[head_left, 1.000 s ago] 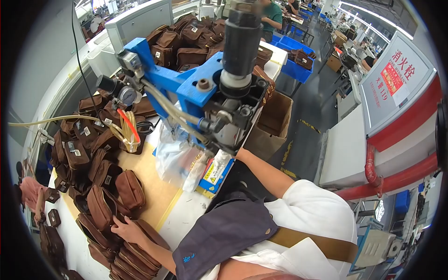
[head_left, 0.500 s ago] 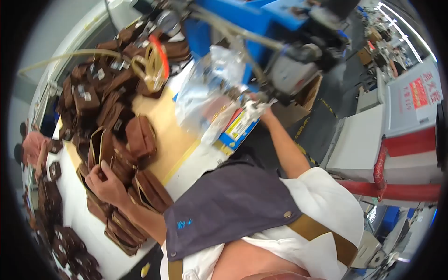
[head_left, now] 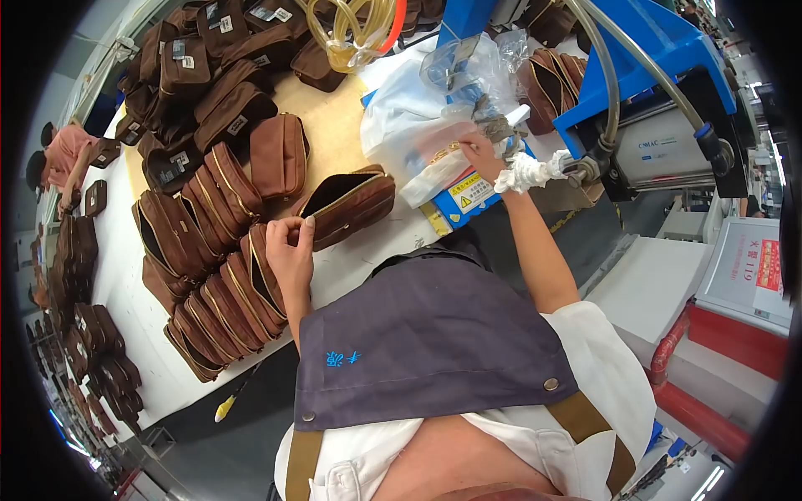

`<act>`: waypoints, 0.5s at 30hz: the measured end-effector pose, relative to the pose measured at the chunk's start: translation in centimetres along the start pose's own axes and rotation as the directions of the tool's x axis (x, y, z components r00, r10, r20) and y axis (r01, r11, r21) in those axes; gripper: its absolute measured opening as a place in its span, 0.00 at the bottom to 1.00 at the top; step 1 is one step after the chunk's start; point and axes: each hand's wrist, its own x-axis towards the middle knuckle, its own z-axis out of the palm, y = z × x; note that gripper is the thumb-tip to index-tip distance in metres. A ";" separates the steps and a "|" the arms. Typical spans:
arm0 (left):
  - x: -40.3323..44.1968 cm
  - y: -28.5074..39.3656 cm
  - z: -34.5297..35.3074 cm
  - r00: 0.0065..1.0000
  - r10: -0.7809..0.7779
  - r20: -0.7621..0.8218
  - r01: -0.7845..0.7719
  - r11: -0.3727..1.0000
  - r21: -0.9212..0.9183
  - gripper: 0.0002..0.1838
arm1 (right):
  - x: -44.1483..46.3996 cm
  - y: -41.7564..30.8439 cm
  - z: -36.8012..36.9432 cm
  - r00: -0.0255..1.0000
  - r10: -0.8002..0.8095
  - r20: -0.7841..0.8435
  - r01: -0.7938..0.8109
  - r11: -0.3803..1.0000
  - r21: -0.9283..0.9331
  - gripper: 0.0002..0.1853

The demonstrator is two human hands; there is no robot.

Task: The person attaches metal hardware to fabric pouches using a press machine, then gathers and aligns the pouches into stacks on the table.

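Note:
My left hand (head_left: pixel 291 255) pinches the near end of an open brown zip pouch (head_left: pixel 351 209), which lies tilted on its side with its gold zipper apart. At the blue press, my right hand (head_left: pixel 484 160) has its fingers closed beside some small gold-coloured metal pieces (head_left: pixel 443 153) on a plastic bag (head_left: pixel 409 117). Whether one piece is between the fingertips is too small to tell. Rows of unzipped brown pouches (head_left: pixel 213 313) stand left of my left hand, and a closed reddish-brown pouch (head_left: pixel 278 156) lies beyond them.
The blue press frame (head_left: pixel 660 42) carries a grey cylinder (head_left: pixel 668 154) and hoses near my right arm. Dark brown pouches (head_left: pixel 242 113) with tags are heaped at the back left. A coiled yellowish tube (head_left: pixel 351 33) lies behind. Another person (head_left: pixel 67 154) is at the far left.
My left hand has moved right from the row of pouches and now holds an open pouch apart from it. My right hand remains at the press; the view has shifted.

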 end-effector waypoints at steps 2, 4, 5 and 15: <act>-0.3 -0.5 0.1 0.994 -0.065 0.083 0.061 0.997 0.046 0.09 | 1.1 -0.3 0.4 0.998 0.023 0.050 -0.018 0.994 -0.111 0.06; -0.5 0.3 0.3 0.993 0.016 0.113 -0.037 0.983 0.180 0.10 | 2.1 0.3 0.8 0.991 0.091 0.101 -0.076 0.986 -0.150 0.06; -0.5 0.8 0.4 0.990 0.055 0.132 -0.086 0.965 0.247 0.11 | 2.3 0.5 0.7 0.980 0.149 0.128 -0.131 0.982 -0.137 0.06; 0.3 2.5 4.8 0.878 0.367 0.306 -0.421 0.898 0.130 0.13 | 1.6 8.9 1.4 0.983 0.141 0.120 -0.110 0.967 -0.232 0.12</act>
